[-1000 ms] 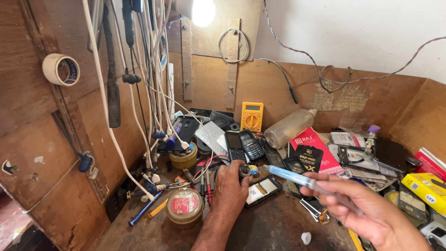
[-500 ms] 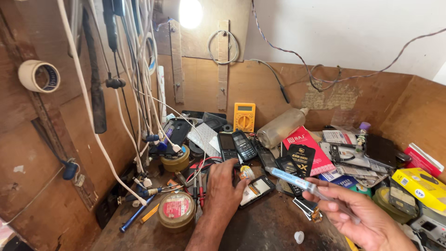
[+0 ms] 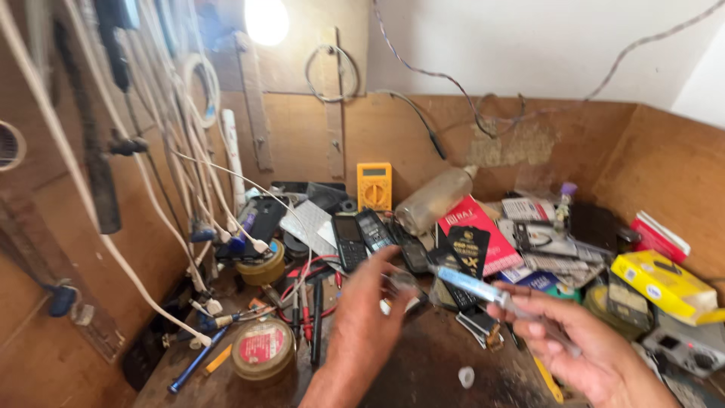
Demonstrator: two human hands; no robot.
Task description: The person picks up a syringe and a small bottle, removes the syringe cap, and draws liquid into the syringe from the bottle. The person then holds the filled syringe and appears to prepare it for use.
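Pinched a small blurred piece (image 3: 405, 284) in the fingertips of the left hand (image 3: 366, 313), raised just above the cluttered surface (image 3: 423, 378), likely to keep it clear of the mess and in plain sight. Could not tell what the piece was.

Gripped a clear syringe-like tube (image 3: 483, 291) in the right hand (image 3: 585, 344), fingers closed round the rear of its barrel. Kept the tube nearly level, tip pointing left and close to the pinched piece, apparently so nozzle and piece lined up. Could not tell whether they touched.

Left a small white cap (image 3: 467, 375) on the near surface between the two hands. Stood a round tin (image 3: 262, 349) to the near left, beside red probe leads (image 3: 306, 302). Lay two keypad phones (image 3: 362, 236) just beyond the left hand, with a yellow multimeter (image 3: 375, 186) and a tipped bottle (image 3: 434, 202) farther back. Hung white cables (image 3: 226, 204) down the left wall.
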